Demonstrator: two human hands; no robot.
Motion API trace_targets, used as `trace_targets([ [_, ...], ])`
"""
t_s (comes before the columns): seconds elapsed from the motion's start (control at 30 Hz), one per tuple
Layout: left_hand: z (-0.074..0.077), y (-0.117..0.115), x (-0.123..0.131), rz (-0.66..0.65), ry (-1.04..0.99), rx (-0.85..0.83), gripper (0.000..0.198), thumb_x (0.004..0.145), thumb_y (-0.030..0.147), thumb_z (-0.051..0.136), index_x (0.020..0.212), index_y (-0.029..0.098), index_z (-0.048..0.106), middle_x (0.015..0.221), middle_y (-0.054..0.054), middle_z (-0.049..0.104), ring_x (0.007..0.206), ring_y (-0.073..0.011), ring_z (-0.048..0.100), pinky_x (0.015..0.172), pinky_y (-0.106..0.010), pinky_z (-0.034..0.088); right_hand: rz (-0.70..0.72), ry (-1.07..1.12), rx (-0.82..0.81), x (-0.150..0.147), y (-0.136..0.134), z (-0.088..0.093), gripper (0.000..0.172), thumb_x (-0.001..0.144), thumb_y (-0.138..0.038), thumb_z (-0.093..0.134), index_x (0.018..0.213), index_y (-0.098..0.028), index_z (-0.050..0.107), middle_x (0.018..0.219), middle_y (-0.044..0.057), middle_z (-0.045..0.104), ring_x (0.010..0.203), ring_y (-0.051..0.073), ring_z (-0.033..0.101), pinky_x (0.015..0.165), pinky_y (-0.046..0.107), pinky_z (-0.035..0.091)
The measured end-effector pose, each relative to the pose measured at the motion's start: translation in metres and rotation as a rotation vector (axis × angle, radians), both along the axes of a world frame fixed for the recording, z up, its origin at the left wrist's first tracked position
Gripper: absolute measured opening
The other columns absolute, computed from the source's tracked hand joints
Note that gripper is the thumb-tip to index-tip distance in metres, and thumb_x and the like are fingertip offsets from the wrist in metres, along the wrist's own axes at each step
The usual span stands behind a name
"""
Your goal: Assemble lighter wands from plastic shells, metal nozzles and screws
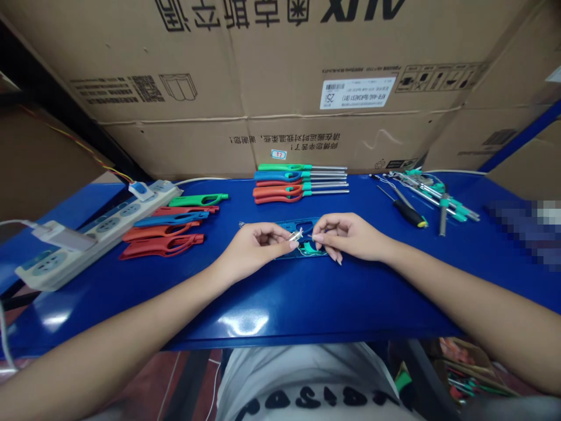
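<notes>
While our left hand (262,241) pinches a small silvery part (295,237) mid-frame, presumably to steady it, our right hand (347,235) bunches its fingertips just beside; whether it grips anything, we cannot tell. Beneath lies the blue casing (286,224), likely placed within easy reach.

Bright, rather even light.
White glare lies on the glossy blue tabletop (243,323), lower centre; right edge is pixelated.
</notes>
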State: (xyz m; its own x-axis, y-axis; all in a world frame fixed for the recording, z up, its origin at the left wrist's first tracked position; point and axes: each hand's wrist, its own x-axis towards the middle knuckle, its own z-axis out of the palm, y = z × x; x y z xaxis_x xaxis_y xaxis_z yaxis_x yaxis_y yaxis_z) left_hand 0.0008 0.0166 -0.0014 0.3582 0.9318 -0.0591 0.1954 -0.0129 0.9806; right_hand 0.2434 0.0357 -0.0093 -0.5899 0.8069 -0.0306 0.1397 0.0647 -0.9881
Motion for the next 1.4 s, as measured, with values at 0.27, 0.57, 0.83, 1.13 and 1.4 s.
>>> trace_targets([
  [0.27,-0.004,0.0,-0.001,-0.019,0.026,0.039,0.033,0.069,0.036,0.085,0.09,0.012,0.075,0.074,-0.001,0.067,0.064,-0.0099,0.056,0.062,-0.023,0.044,-0.012,-0.025,0.015,-0.001,0.001,0.001,0.039,0.077,-0.048,0.08,0.089,-0.012,0.07,0.063,-0.002,0.063,0.043,0.005,0.053,0.038,0.017,0.048],
  [0.57,-0.008,-0.001,0.001,-0.042,0.044,0.092,0.03,0.071,0.035,0.083,0.089,0.013,0.074,0.073,0.0,0.066,0.062,-0.01,0.054,0.059,-0.023,0.042,-0.043,-0.08,0.041,-0.002,-0.002,0.002,0.038,0.081,-0.049,0.075,0.087,-0.013,0.068,0.055,-0.004,0.058,0.037,0.005,0.047,0.034,0.017,0.039],
  [0.83,-0.008,-0.002,0.001,-0.051,0.056,0.122,0.029,0.073,0.035,0.081,0.09,0.013,0.074,0.072,0.0,0.065,0.061,-0.01,0.053,0.058,-0.023,0.041,-0.018,-0.072,0.065,-0.001,-0.001,0.0,0.036,0.083,-0.048,0.074,0.088,-0.013,0.068,0.055,-0.004,0.058,0.037,0.005,0.046,0.035,0.018,0.038],
  [1.13,-0.01,-0.002,0.002,-0.04,0.059,0.129,0.026,0.073,0.033,0.082,0.089,0.014,0.076,0.073,-0.001,0.068,0.062,-0.0109,0.055,0.059,-0.024,0.043,-0.01,-0.078,0.111,-0.001,-0.003,0.0,0.032,0.084,-0.044,0.073,0.089,-0.013,0.069,0.062,-0.002,0.06,0.039,0.005,0.047,0.036,0.019,0.037],
  [1.4,-0.01,-0.002,0.002,-0.038,0.072,0.155,0.024,0.073,0.032,0.082,0.088,0.014,0.077,0.076,-0.003,0.07,0.063,-0.0121,0.057,0.06,-0.025,0.043,-0.017,-0.096,0.131,-0.001,-0.003,-0.002,0.031,0.087,-0.043,0.07,0.092,-0.013,0.069,0.063,-0.002,0.059,0.041,0.006,0.047,0.038,0.02,0.037],
])
